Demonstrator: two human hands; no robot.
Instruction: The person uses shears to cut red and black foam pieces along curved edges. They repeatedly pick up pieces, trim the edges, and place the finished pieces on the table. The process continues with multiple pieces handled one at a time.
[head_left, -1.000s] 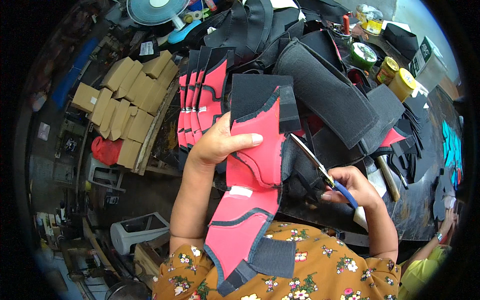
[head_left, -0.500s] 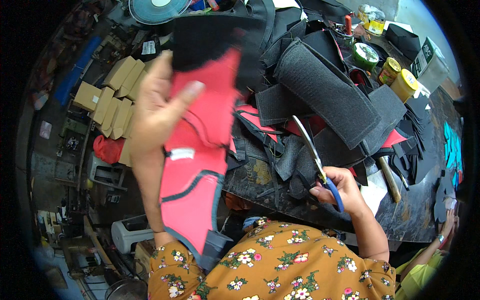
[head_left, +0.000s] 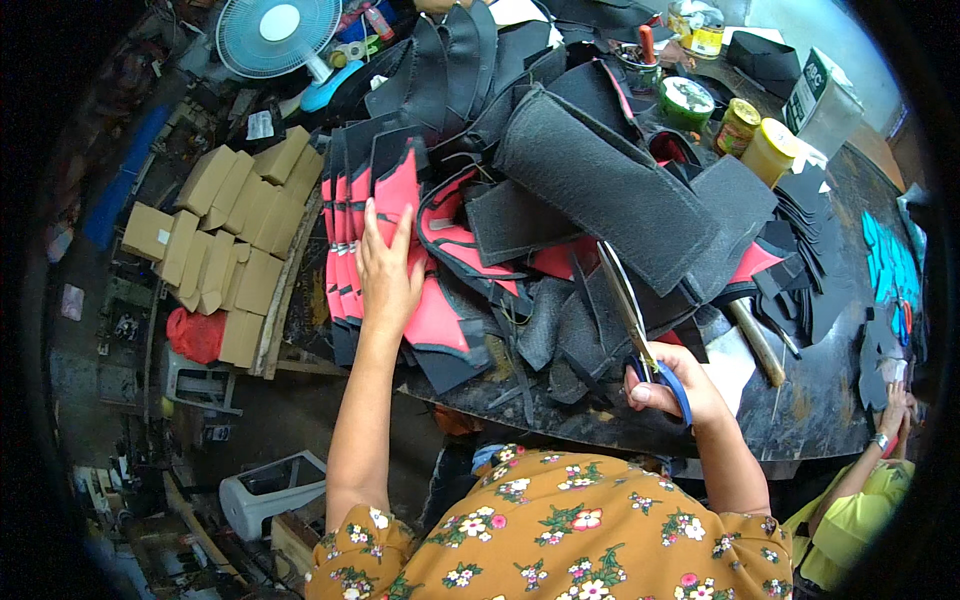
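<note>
My left hand (head_left: 390, 275) rests with spread fingers on a pink fabric piece edged in black (head_left: 435, 318). This piece lies on top of a row of similar overlapping pink-and-black pieces (head_left: 338, 240) at the table's left side. In my right hand (head_left: 695, 380) is a pair of scissors (head_left: 628, 305) with blue handles, its long blades pointing up and away over the heap. Between my hands and beyond them lies a pile of dark grey fabric panels (head_left: 610, 180), with bits of pink showing among them. Narrow dark strips hang near the table's front edge.
A wooden handle (head_left: 757, 342) lies right of the scissors. Jars and tins, including a yellow one (head_left: 770, 152), stand at the back right. A fan (head_left: 278, 35) is at the far left, above cardboard boxes (head_left: 228, 200). Another person's hand (head_left: 893, 415) is at the right edge.
My left hand has lowered the pink-and-black piece onto the row at the left and its grip has loosened. The scissors stay in my right hand. The view has shifted slightly.
</note>
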